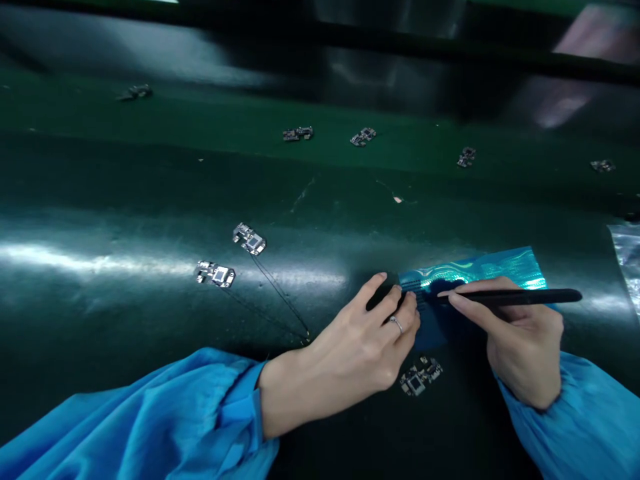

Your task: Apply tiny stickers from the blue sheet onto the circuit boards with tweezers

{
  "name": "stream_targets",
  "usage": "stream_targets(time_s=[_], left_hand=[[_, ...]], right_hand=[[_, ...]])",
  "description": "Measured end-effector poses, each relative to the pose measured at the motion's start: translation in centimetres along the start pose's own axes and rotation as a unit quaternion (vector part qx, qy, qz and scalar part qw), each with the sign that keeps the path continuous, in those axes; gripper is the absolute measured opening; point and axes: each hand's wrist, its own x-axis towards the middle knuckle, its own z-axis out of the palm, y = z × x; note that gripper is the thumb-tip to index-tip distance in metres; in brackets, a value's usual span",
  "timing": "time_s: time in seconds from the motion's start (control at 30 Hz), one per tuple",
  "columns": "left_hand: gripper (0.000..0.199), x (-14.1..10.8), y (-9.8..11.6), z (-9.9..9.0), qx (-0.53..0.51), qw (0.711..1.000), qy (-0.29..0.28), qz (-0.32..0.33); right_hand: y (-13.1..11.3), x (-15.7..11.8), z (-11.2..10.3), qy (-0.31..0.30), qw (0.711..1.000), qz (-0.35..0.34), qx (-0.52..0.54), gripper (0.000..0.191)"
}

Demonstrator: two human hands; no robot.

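Apparently, in the head view, work is partway along: two circuit boards trail thin wires, while the nearest board, just below the blue sheet, shows none. The right hand grips black tweezers above that sheet on the bench; the left hand rests bent on its edge, hiding part, its pinch impossible to tell. Five farther boards lie beyond, clear plastic at right.

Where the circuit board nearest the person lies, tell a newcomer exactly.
On the dark green surface, find the glossy blue sheet. Just below it in view, beside the left hand, lies a small circuit board, the only one nearer the person than the sheet.
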Motion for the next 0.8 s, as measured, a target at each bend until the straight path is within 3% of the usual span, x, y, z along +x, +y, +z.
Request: stream_targets(time_s=[0.17, 0.33, 0.5, 0.8], left_hand=[[0.035, -0.3, -0.1, -1.2, -0.022, 0.999, -0.023, -0.006], [0.038, -1.8, 1.9, -2.9, -0.083, 0.996, -0.037, 0.014], [0.037, -2.5, 3.8, -2.4, -0.087, 0.995, -0.037, 0.028], [0.035, -2.4, 3.8, -2.2, -0.080, 0.996, -0.026, 0.028]], right_hand=[[-0.6, -0.3, -0.4, 0.005, 0.995, 0.050, 0.088, 0.008], [-0.6, -3.1, -1.6, -0.043, 0.995, 0.061, 0.069, 0.007], [-0.5, -5.4, -2.1, -0.109, 0.992, 0.043, 0.045, 0.013], [-0.9, -5.5, -1.7, -0.115, 0.992, 0.039, 0.041, 0.017]])
